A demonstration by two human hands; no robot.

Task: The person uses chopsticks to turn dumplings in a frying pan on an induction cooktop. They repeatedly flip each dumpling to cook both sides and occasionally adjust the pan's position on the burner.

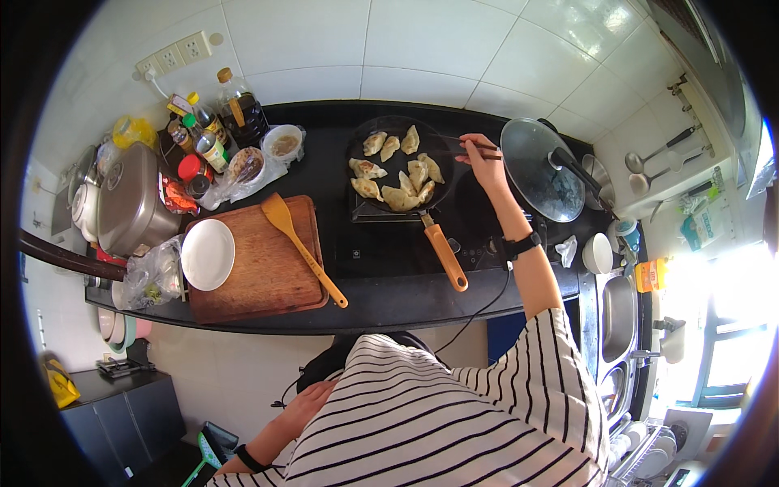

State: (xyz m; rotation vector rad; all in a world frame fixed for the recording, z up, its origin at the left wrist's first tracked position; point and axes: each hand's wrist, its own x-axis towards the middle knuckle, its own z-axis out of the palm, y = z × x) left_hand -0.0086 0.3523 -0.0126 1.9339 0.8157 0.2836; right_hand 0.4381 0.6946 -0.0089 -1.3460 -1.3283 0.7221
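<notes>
Several pan-fried dumplings (400, 199) lie in a black frying pan (404, 122), some of them browned on top. My right hand (481, 159) grips a pair of dark chopsticks (489, 146) at the pan's right side, the tips reaching over its inside. The tips are hard to make out against the black pan, and no dumpling is visibly lifted. The pan's orange-brown handle (446, 259) points toward me, with neither hand on it. Down at my waist, my left hand (311, 399) rests against my striped shirt; its fingertips are partly hidden.
A glass lid (535, 176) leans right of the pan. Left of it, a wooden cutting board (249, 268) carries a white plate (208, 254) and a wooden spatula (298, 243). Sauce bottles (240, 115) and bowls (283, 143) stand behind. A sink (618, 316) is at right.
</notes>
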